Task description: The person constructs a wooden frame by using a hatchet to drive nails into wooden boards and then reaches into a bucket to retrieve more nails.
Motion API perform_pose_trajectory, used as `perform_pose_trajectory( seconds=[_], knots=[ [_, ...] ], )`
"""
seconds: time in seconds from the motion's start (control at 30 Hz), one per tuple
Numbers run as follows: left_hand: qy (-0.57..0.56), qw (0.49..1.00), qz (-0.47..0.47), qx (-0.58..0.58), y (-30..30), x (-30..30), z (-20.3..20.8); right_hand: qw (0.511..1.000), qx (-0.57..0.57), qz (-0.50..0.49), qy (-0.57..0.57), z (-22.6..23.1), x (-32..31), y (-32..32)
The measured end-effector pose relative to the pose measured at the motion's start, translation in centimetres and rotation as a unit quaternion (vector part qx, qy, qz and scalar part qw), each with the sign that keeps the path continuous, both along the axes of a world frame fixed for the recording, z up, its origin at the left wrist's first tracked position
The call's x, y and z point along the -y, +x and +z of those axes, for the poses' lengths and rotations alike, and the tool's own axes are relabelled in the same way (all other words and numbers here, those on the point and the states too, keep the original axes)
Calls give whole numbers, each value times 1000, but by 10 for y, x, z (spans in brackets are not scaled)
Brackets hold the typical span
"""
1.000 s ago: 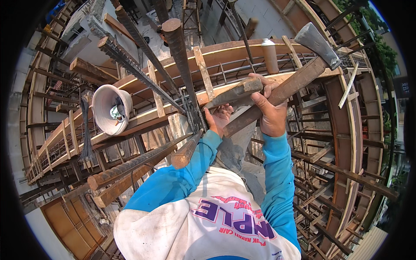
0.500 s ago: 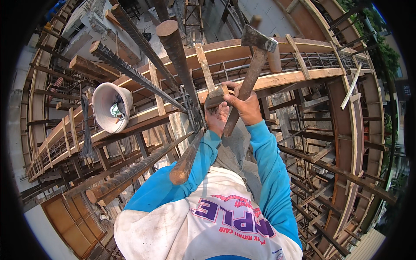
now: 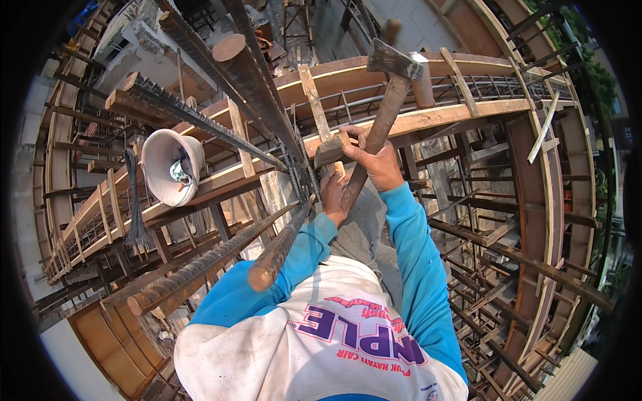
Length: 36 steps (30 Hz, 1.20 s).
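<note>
My right hand (image 3: 376, 162) grips the wooden handle of a hammer (image 3: 381, 123). Its dark metal head points up and away from me. The index finger of the same hand reaches over a short wooden block (image 3: 331, 150) beside the handle. Just below that block, my left hand (image 3: 332, 194) is closed, fingers curled around a pale strip of wood (image 3: 340, 170). Most of the strip is hidden by the fingers and the block. The lower end of the hammer handle passes close beside my left hand.
Upright ribbed steel bars (image 3: 200, 120) rise close on my left. A white bucket (image 3: 171, 148) with something inside hangs or stands beside the formwork, near a bundle of tie wire (image 3: 136, 200). Timber formwork (image 3: 428, 119) holding a rebar cage crosses ahead. Poles and beams lie below right.
My left hand has turned from palm up with loose fingers to curled around the pale strip, slightly lower. My right hand and the hammer have hardly moved.
</note>
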State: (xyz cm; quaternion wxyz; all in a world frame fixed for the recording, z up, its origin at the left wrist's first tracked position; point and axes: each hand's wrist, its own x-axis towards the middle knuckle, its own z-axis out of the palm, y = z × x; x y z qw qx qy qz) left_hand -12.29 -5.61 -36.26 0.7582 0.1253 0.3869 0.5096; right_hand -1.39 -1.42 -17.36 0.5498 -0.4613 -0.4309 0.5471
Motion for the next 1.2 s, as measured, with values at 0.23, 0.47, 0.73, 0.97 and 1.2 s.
perform_pose_trajectory(
  seconds=[0.23,0.47,0.73,0.97,1.2],
  knots=[
    [207,832,137,-496,-3,-17,29,999,-11,19,-50,-3,-3,-4],
    [270,882,164,-349,7,-41,46,994,109,-12,-18,-2,12,-9],
    [204,905,169,-333,11,-46,26,979,191,23,-61,-25,18,0],
    [206,855,168,-445,8,-43,32,965,235,-8,-113,-18,30,-1],
    [168,826,199,-499,10,-42,21,902,406,-110,98,28,62,3]
  ],
)
